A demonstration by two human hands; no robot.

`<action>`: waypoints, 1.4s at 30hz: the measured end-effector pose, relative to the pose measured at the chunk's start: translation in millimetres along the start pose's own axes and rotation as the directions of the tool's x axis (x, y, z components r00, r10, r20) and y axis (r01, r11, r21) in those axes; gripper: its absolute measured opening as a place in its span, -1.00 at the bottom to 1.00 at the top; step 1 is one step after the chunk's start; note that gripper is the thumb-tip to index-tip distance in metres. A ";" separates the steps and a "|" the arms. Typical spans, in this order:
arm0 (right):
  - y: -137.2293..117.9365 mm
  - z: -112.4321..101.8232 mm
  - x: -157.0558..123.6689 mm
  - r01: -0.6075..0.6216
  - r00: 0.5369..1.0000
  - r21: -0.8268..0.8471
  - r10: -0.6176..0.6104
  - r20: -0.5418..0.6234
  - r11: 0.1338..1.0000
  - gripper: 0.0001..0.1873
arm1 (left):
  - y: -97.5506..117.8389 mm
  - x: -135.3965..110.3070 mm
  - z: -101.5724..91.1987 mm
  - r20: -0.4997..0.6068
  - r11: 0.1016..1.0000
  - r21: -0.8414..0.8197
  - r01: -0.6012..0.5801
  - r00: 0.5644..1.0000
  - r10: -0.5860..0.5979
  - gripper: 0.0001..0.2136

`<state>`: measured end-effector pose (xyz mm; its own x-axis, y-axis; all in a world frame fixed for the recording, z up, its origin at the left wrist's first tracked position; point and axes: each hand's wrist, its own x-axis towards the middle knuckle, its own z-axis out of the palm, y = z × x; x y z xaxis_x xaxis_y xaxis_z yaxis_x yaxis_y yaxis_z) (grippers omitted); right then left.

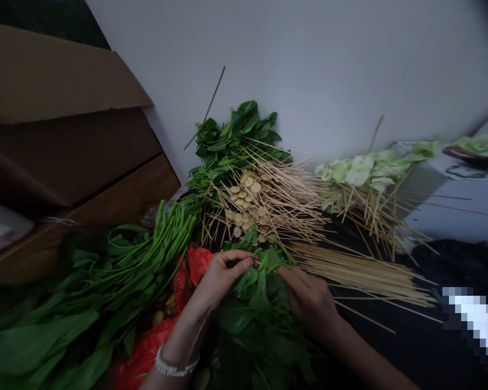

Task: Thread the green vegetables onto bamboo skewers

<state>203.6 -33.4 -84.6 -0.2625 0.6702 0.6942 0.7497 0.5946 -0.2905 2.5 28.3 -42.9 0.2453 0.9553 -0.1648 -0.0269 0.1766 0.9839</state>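
Thumb and forefinger of my left hand (223, 271) are pinched together on a folded sprig of leafy greens (264, 266). Across from it, my right hand (309, 292) is closed, its fingertips at the other side of the same sprig. A short bit of thin tan stick, looking like a bamboo skewer, shows between the fingertips; the right palm hides the rest. Under both hands lies a pile of loose leafy greens (256, 330). Just right of my right hand is a bundle of bare bamboo skewers (366, 273).
Behind the hands are skewered pale round slices (246, 197) and skewered greens (239, 132) against the wall. Skewered cabbage pieces (361, 170) stand at right. Long-stemmed greens (85, 292) and a red plastic bag (146, 346) lie left, below a cardboard box (65, 146).
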 end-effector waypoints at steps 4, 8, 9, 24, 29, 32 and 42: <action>-2.2 3.3 -0.7 -0.006 1.000 0.008 0.006 -0.004 1.000 -0.68 | -7.4 -0.9 6.1 0.007 1.000 -0.005 0.007 1.000 -0.007 -0.70; 1.8 0.3 1.3 0.004 1.000 -0.028 -0.004 -0.016 1.000 -0.70 | -9.7 1.9 3.4 0.028 1.000 0.000 -0.015 1.000 0.015 -0.67; 5.2 -2.8 2.5 -0.003 0.999 -0.058 0.001 -0.033 0.998 -0.71 | -7.3 3.6 -0.9 0.032 0.999 0.007 -0.044 0.999 0.044 -0.65; 34.0 -47.4 22.4 -0.313 0.876 -0.151 0.223 -0.428 0.938 -0.82 | -11.6 -10.1 -16.1 0.375 0.832 0.497 -0.244 0.926 0.048 -0.86; 34.5 -44.6 21.5 -0.289 0.880 -0.153 0.200 -0.430 0.945 -0.84 | -15.3 2.1 -12.8 0.287 0.732 0.589 -0.342 0.935 0.206 -0.81; 35.0 -43.9 21.1 -0.283 0.887 -0.137 0.205 -0.414 0.949 -0.84 | -20.5 15.2 -3.5 0.214 0.561 0.745 -0.361 0.926 0.312 -0.76; 32.8 -38.7 19.4 -0.240 0.908 -0.096 0.188 -0.375 0.966 -0.85 | -35.5 29.5 -4.4 0.139 0.225 0.944 -0.240 0.911 0.389 -0.74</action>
<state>246.6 -18.1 -55.2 0.1302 0.5537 0.8224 0.8458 0.3708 -0.3836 6.4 51.2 -82.9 0.3473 0.9059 0.2425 0.8501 -0.4132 0.3263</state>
